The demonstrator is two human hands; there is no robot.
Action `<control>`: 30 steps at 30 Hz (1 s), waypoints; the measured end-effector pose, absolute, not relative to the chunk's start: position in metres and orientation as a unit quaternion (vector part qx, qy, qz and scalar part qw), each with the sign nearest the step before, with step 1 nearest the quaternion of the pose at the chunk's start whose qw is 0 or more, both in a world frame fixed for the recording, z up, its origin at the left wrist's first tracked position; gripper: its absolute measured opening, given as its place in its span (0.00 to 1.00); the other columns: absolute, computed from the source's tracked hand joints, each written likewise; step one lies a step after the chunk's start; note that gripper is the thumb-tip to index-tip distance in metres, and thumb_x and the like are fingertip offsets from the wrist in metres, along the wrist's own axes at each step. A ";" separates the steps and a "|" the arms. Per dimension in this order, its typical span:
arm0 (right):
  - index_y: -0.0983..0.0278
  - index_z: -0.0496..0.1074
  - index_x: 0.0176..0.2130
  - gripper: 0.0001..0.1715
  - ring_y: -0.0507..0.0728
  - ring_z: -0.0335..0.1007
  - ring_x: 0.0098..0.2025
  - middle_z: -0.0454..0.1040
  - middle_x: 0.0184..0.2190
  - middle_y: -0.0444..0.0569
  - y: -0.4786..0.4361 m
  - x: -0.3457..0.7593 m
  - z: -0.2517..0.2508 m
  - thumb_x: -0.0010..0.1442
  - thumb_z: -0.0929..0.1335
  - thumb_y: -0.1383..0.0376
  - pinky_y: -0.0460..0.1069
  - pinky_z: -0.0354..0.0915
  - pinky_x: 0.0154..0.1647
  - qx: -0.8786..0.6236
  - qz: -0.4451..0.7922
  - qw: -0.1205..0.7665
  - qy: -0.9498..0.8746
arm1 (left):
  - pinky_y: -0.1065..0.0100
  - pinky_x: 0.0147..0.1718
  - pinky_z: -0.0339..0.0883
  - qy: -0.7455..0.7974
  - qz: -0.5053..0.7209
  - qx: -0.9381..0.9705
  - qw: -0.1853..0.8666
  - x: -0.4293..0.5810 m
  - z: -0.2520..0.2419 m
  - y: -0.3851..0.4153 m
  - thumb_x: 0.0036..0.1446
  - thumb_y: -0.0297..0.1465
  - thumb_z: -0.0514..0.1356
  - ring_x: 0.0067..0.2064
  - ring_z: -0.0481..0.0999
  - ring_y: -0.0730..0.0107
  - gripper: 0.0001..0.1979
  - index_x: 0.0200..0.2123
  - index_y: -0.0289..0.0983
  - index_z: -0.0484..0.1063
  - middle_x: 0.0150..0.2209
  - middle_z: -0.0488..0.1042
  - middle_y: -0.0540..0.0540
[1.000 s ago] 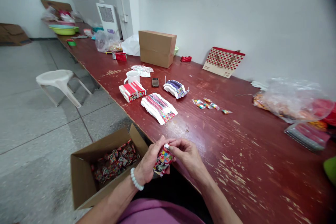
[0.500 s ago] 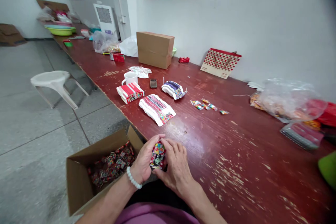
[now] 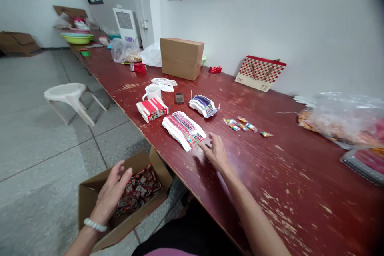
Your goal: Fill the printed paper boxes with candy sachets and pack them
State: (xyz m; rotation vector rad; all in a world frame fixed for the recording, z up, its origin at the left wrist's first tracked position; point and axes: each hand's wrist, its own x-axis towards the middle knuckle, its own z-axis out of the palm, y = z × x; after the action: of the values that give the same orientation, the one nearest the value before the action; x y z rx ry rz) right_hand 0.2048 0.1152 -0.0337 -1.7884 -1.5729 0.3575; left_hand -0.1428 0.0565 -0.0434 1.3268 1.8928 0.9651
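My left hand (image 3: 111,190), with a pale bead bracelet (image 3: 95,224) at the wrist, is over an open cardboard box (image 3: 87,204). Its fingers are apart and hold nothing I can see. Small printed packets (image 3: 139,188) in red and black lie heaped inside that box. Over on the table, my right hand (image 3: 216,153) reaches with spread fingers toward the near end of a fanned stack of flat red-and-white printed cartons (image 3: 183,130). Whether its fingertips touch the stack I cannot tell.
Behind the stack are a red-and-white bundle (image 3: 152,109), a white mug (image 3: 152,92), a small dark device (image 3: 179,98) and a purple-and-white stack (image 3: 203,106). Several wrapped candies (image 3: 241,125) lie to the right. A closed carton (image 3: 181,59) stands farther back, a white stool (image 3: 67,94) on the floor.
My hands have parted. The printed packet between them is no longer in them; my left hand went left over the box, my right forward to the fanned stack. The view shifted slightly.
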 end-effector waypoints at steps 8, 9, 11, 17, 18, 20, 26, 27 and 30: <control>0.63 0.70 0.52 0.44 0.74 0.60 0.57 0.67 0.55 0.62 0.147 0.185 -0.043 0.44 0.75 0.41 0.64 0.55 0.53 -0.792 0.103 0.256 -0.545 | 0.54 0.56 0.63 0.634 0.387 0.542 0.393 -0.109 -0.044 0.060 0.56 0.47 0.59 0.54 0.73 0.53 0.25 0.51 0.38 0.72 0.52 0.75 0.40; 0.64 0.70 0.52 0.45 0.73 0.60 0.56 0.67 0.54 0.62 0.148 0.185 -0.044 0.43 0.75 0.41 0.63 0.56 0.53 -0.801 0.102 0.259 -0.529 | 0.54 0.56 0.62 0.632 0.386 0.552 0.383 -0.104 -0.043 0.060 0.57 0.46 0.59 0.54 0.73 0.53 0.24 0.51 0.39 0.72 0.53 0.75 0.40; 0.65 0.69 0.52 0.46 0.73 0.61 0.55 0.68 0.52 0.63 0.149 0.185 -0.047 0.41 0.76 0.42 0.62 0.56 0.52 -0.816 0.103 0.279 -0.496 | 0.54 0.56 0.63 0.627 0.384 0.571 0.365 -0.097 -0.042 0.061 0.57 0.45 0.58 0.54 0.73 0.53 0.23 0.51 0.39 0.72 0.53 0.75 0.41; 0.64 0.69 0.49 0.39 0.71 0.63 0.54 0.69 0.49 0.61 0.150 0.191 -0.054 0.43 0.76 0.47 0.59 0.55 0.51 -0.807 0.121 0.349 -0.460 | 0.56 0.56 0.63 0.588 0.391 0.609 0.362 -0.080 -0.030 0.061 0.59 0.40 0.57 0.54 0.73 0.56 0.19 0.51 0.41 0.72 0.53 0.74 0.42; 0.64 0.70 0.48 0.36 0.70 0.63 0.54 0.70 0.49 0.60 0.150 0.191 -0.055 0.44 0.75 0.48 0.59 0.55 0.51 -0.801 0.127 0.366 -0.456 | 0.56 0.56 0.63 0.583 0.393 0.612 0.362 -0.077 -0.028 0.061 0.59 0.39 0.58 0.53 0.73 0.56 0.18 0.51 0.41 0.73 0.52 0.75 0.43; 0.63 0.71 0.44 0.30 0.69 0.64 0.52 0.72 0.47 0.58 0.149 0.192 -0.055 0.46 0.74 0.50 0.59 0.56 0.50 -0.783 0.149 0.403 -0.449 | 0.56 0.54 0.64 0.575 0.399 0.619 0.355 -0.071 -0.024 0.060 0.58 0.38 0.58 0.52 0.74 0.56 0.17 0.49 0.41 0.74 0.52 0.75 0.43; 0.63 0.69 0.36 0.23 0.59 0.71 0.35 0.76 0.33 0.50 0.132 0.206 -0.039 0.55 0.66 0.46 0.52 0.64 0.37 -0.674 0.294 0.518 -0.437 | 0.58 0.51 0.65 0.569 0.412 0.606 0.373 -0.066 -0.016 0.062 0.58 0.38 0.60 0.51 0.74 0.56 0.18 0.51 0.42 0.73 0.52 0.75 0.43; 0.63 0.69 0.37 0.24 0.57 0.71 0.34 0.76 0.33 0.49 0.125 0.210 -0.033 0.54 0.66 0.46 0.51 0.64 0.36 -0.653 0.319 0.531 -0.437 | 0.59 0.51 0.66 0.569 0.424 0.591 0.384 -0.066 -0.012 0.063 0.57 0.38 0.60 0.50 0.74 0.57 0.19 0.51 0.41 0.73 0.51 0.75 0.43; 0.63 0.69 0.35 0.23 0.55 0.70 0.31 0.75 0.30 0.46 0.099 0.216 -0.012 0.51 0.71 0.47 0.49 0.64 0.33 -0.597 0.385 0.545 -0.444 | 0.63 0.51 0.65 0.537 0.451 0.545 0.460 -0.060 0.008 0.065 0.56 0.40 0.63 0.51 0.75 0.58 0.19 0.49 0.40 0.74 0.49 0.77 0.42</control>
State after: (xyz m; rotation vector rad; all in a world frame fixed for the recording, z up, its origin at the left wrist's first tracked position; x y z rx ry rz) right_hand 0.2159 0.0988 -0.0121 -1.4162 -1.0538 0.9141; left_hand -0.0596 0.0646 0.0078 1.3422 1.3224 1.1093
